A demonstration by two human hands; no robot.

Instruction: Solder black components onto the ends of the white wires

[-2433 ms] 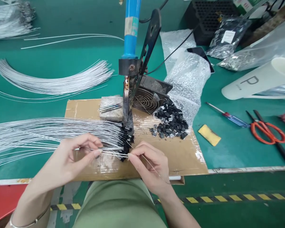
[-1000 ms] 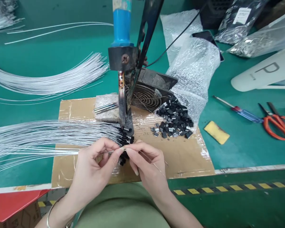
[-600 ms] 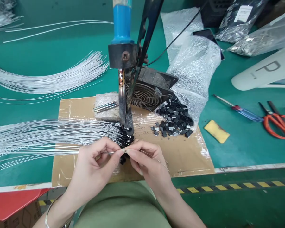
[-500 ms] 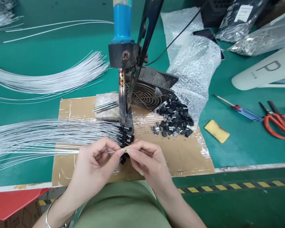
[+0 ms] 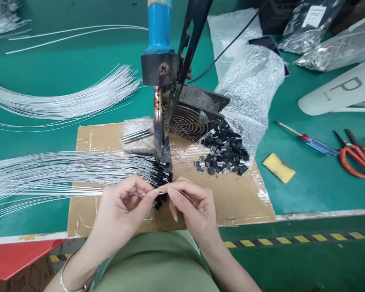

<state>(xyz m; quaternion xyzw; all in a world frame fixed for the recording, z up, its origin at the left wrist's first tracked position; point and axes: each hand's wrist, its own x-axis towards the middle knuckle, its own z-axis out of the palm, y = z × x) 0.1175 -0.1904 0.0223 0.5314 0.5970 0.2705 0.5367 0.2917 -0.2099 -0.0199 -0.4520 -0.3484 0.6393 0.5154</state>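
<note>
Low in the middle of the frame, my left fingers (image 5: 145, 185) pinched a white wire (image 5: 142, 196) over the cardboard (image 5: 237, 200), likely for steadiness; touching them, my right fingers (image 5: 179, 186) gripped a thin strand (image 5: 204, 213), its tail trailing back, seemingly to stay clear.

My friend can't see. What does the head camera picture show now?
A person's left hand pinches a white wire and their right hand, beside it, holds a thin strand, near a blue soldering iron. Black components lie heaped to the right.
</note>
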